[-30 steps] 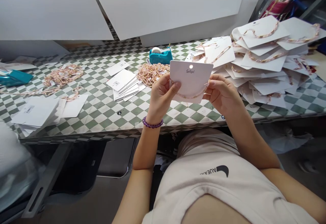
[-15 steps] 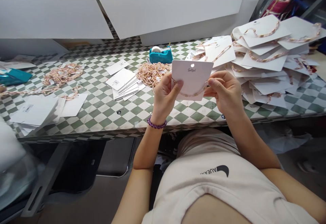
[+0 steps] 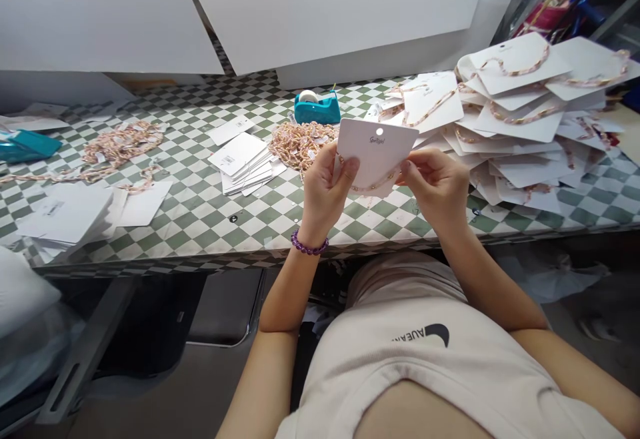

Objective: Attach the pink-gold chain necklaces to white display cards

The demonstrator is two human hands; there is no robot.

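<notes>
Two hands hold a white card (image 3: 367, 156) with a beaded strand (image 3: 374, 187) across its lower part, raised above the checkered worktop (image 3: 260, 226).
In the head view, the left hand (image 3: 324, 189) pinches the card's left edge, thumb in front, while the right hand (image 3: 440, 186) has thumb and fingertips pressed together on the strand's right end – each grip is closed. Beyond them lie a loose bead pile (image 3: 303, 142) and a teal tape dispenser (image 3: 317, 109), with blank-looking cards (image 3: 240, 156) to the left and a heap of strung cards (image 3: 520, 116) to the right. The card looks light, stiff yet bendable, best held by its edges; the strand seems limp, its small beads perhaps slippery – better taken near an end, without hard tugging.
</notes>
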